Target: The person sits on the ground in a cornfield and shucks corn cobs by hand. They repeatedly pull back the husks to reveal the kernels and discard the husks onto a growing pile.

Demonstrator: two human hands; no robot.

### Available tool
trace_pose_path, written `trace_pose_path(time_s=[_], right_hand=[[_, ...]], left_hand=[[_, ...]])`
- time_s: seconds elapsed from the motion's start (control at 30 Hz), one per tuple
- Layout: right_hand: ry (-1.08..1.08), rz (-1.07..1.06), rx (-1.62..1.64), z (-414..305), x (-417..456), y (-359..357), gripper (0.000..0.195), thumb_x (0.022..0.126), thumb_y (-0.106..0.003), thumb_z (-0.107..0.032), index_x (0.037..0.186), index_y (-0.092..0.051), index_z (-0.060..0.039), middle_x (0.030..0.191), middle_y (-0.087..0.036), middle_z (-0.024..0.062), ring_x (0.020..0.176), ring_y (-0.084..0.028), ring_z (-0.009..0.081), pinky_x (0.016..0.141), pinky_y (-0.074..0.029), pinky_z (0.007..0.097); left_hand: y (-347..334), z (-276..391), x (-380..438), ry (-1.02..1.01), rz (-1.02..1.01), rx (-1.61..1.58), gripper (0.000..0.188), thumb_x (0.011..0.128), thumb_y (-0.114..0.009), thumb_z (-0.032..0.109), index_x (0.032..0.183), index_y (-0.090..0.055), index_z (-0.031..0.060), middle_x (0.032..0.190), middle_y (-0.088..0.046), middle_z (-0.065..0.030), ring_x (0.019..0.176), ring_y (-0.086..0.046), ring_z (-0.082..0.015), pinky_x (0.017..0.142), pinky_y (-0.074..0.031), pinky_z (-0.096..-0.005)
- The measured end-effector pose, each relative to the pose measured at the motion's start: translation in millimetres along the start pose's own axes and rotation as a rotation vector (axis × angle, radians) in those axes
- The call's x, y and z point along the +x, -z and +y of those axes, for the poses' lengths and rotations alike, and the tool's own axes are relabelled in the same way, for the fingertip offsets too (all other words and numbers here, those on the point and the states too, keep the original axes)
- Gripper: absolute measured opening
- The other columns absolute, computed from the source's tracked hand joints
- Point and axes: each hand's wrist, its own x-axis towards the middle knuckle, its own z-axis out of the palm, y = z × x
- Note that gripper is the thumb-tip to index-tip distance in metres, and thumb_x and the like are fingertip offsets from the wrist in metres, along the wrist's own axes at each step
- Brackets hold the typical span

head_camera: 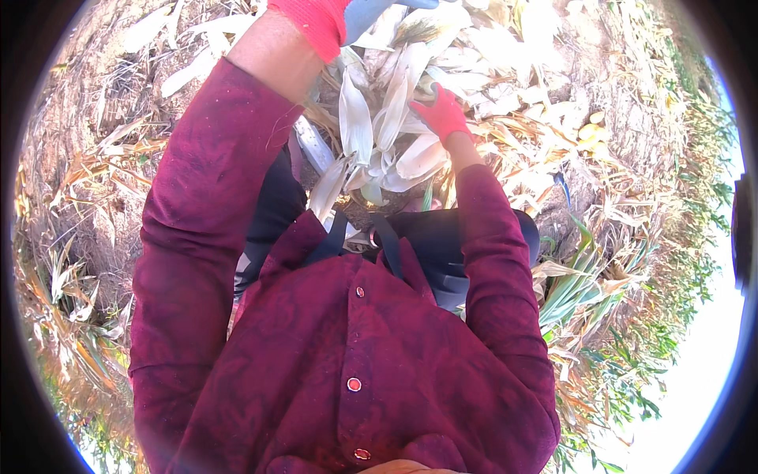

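Observation:
My left hand (357,16), in a red and grey work glove, reaches over the husks at the top edge, where its fingers are partly cut off. My right hand (441,114), gloved alike, is lower and to the right against pale dry corn husks (421,155). Its fingertips are among the leaves, and whether they grip anything is unclear. Between the two hands a pointed, husk-covered corn ear (356,121) lies in the heap. Another pale husk (327,188) lies close to my legs.
Yellow husked corn ears (592,135) lie on the ground at the right. Dry leaves and stalks (559,160) litter the soil around me. Green corn leaves (571,296) lie by my right knee (524,231). Bright sunlight washes out the upper right.

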Motion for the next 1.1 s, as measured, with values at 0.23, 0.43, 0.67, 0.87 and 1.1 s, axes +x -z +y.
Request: trace_pose_path(time_s=[0.23,0.43,0.67,0.87,1.1], right_hand=[[0.13,-0.31,-0.115,-50,-43,-158,0.11,0.066,-0.069,-0.065,0.149,-0.019,-0.0125,0.155,-0.018,0.0137,0.142,-0.017,0.0336,0.112,-0.018,0.0553],[0.136,-0.603,0.432,-54,-33,-135,0.056,0.082,-0.067,-0.045,0.121,-0.057,-0.0058,0.098,-0.066,0.0088,0.096,-0.063,0.0226,0.08,-0.049,0.0404],[-0.238,0.304,0.154,11,0,-93,0.059,0.082,-0.061,-0.041,0.128,-0.052,-0.0055,0.123,-0.057,0.0225,0.108,-0.058,0.0366,0.096,-0.043,0.043],[-0.282,-0.8,0.099,-12,-39,-118,0.064,0.076,-0.061,-0.054,0.111,-0.064,0.0001,0.113,-0.063,0.0217,0.107,-0.059,0.0341,0.092,-0.045,0.0404],[-0.615,-0.109,1.023,-6,28,-68,0.052,0.086,-0.058,-0.042,0.111,-0.06,0.0033,0.106,-0.065,0.0247,0.1,-0.065,0.0292,0.075,-0.053,0.0386]], left_hand=[[31,-27,37,0.01,-0.445,-0.686,0.022,0.097,-0.053,0.026,0.084,-0.054,0.0079,0.07,-0.05,0.0022,0.058,-0.045,-0.0052,0.05,-0.034,-0.0187],[9,-22,36,-0.02,-0.178,-0.398,0.021,0.097,-0.051,0.025,0.083,-0.054,0.0094,0.07,-0.049,0.003,0.059,-0.046,-0.0036,0.05,-0.034,-0.0168],[40,-38,60,0.178,-0.704,-0.921,0.022,0.098,-0.048,0.025,0.091,-0.058,0.0069,0.071,-0.049,0.0024,0.059,-0.047,-0.0054,0.051,-0.036,-0.0166],[12,-13,28,-0.059,0.001,-0.138,0.022,0.095,-0.055,0.027,0.094,-0.063,0.0066,0.074,-0.056,0.0023,0.062,-0.051,-0.0047,0.054,-0.039,-0.0181],[24,-9,36,0.017,-0.014,-0.348,0.024,0.094,-0.058,0.029,0.09,-0.064,0.0061,0.074,-0.059,0.0014,0.064,-0.052,-0.0032,0.057,-0.039,-0.0191]])
